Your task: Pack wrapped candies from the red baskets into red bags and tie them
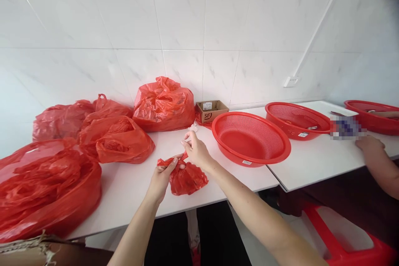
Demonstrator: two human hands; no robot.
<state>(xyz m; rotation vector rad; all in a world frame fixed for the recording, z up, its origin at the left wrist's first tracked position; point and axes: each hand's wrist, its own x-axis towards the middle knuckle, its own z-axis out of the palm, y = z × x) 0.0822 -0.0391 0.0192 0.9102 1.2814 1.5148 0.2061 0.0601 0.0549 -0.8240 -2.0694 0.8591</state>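
Observation:
A small red plastic bag (188,179) hangs low over the front of the white table, its contents too dim to make out. My left hand (166,173) is closed around the bag's gathered neck, thumb on top. Just above and to the right, my right hand (195,149) pinches a strip of the same bag, the fingers bent. Right of my hands stands a red plastic colander (246,137) with bare inner walls.
Several large red plastic bags (165,106) crowd the table's left and back. A small cardboard box (212,112) sits by the wall. Farther right are a second colander (296,118), a third colander (374,118), another person's arm (378,160) and a red stool (339,232).

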